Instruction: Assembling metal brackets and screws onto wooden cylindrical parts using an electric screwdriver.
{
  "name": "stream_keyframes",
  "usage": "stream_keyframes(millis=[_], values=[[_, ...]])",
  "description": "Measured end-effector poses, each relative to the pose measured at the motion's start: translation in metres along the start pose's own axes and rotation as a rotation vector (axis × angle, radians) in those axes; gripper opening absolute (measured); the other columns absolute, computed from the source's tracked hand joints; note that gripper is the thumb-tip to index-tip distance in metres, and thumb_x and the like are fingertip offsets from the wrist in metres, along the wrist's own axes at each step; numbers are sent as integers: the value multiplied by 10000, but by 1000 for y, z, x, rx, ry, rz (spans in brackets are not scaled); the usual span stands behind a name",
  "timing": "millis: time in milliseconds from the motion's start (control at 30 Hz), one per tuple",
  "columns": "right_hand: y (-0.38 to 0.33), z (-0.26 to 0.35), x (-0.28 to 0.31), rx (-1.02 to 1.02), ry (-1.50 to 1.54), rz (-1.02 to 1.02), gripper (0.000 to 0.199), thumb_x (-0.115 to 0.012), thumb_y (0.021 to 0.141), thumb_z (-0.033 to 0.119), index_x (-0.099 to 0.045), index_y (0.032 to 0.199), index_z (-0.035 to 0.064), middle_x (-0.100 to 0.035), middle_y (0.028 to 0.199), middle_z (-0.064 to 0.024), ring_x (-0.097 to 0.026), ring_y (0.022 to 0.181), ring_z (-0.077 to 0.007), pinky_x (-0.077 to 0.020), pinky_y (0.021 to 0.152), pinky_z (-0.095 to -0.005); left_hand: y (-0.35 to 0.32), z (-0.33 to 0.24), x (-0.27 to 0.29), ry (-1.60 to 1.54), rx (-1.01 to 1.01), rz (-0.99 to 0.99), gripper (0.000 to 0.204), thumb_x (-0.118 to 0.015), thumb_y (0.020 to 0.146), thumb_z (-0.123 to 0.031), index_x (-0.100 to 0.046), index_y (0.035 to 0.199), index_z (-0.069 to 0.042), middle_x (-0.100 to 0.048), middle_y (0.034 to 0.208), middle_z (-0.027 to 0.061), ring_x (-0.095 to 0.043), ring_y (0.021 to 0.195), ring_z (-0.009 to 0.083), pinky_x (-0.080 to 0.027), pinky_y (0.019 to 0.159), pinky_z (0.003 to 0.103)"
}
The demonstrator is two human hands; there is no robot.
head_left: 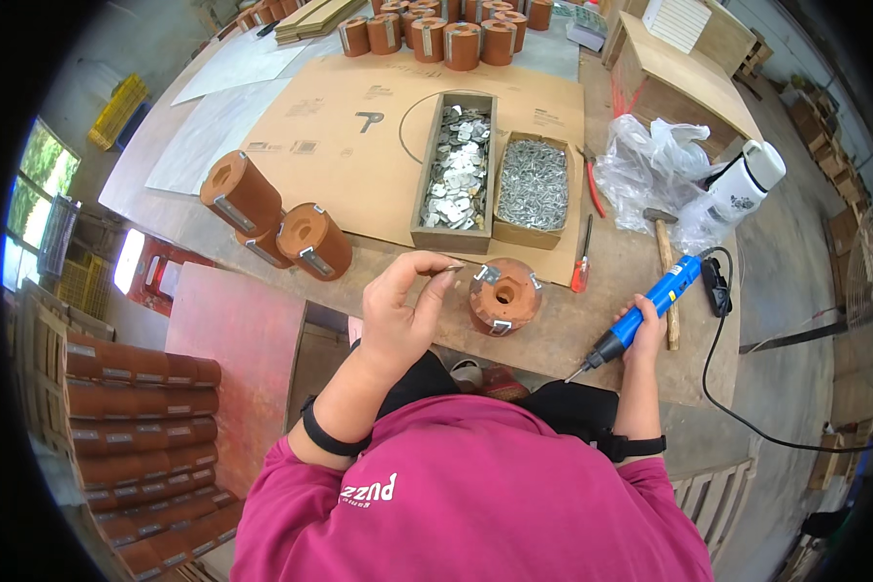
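Pink-sleeved left hand (400, 312) pinches a small screw (453, 269) between fingertips, just left of the round brown block (503, 297) at the table's near edge. Right hand (647, 328) is closed around a blue electric screwdriver (640, 318). Behind, two trays (453, 238) hold metal parts.

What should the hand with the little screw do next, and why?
Probably bring the small screw in the left hand across to a metal bracket on the brown cylinder. The screw is pinched just beside it, and the right hand holds the blue electric screwdriver off to the side.
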State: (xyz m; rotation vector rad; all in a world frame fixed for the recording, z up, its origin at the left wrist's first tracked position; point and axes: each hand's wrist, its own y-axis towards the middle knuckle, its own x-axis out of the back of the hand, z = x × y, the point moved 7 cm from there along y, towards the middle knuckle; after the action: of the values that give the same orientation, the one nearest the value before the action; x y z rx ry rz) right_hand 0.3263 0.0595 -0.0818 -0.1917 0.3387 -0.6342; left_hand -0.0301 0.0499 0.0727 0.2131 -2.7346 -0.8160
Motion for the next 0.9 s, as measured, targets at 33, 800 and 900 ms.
stream_keyframes(millis=[33,800,900], values=[[0,0,0,-1,-2,2,226,-599,727,144,-467,870,31,-505,681,-70,-526,560,-173,-474,487,-308,0,-1,0,1,1,-2,146,-605,734,35,-583,870,-15,-619,795,106,-604,726,220,-471,652,274],[0,1,0,14,-2,-8,220,-598,726,136,-465,863,25,-505,677,-74,-523,553,-173,-475,480,-306,-24,-8,-51,406,-286,526,229,-631,646,-67,-627,871,-108,-545,1112,61,-433,1117,313,-298,940,536],[1,0,0,14,-12,-9,220,-599,726,137,-468,863,24,-506,676,-74,-524,554,-173,-476,482,-305,-26,-7,-49,365,-233,485,257,-645,637,-84,-617,893,-92,-526,1132,96,-425,1118,327,-315,931,515]])
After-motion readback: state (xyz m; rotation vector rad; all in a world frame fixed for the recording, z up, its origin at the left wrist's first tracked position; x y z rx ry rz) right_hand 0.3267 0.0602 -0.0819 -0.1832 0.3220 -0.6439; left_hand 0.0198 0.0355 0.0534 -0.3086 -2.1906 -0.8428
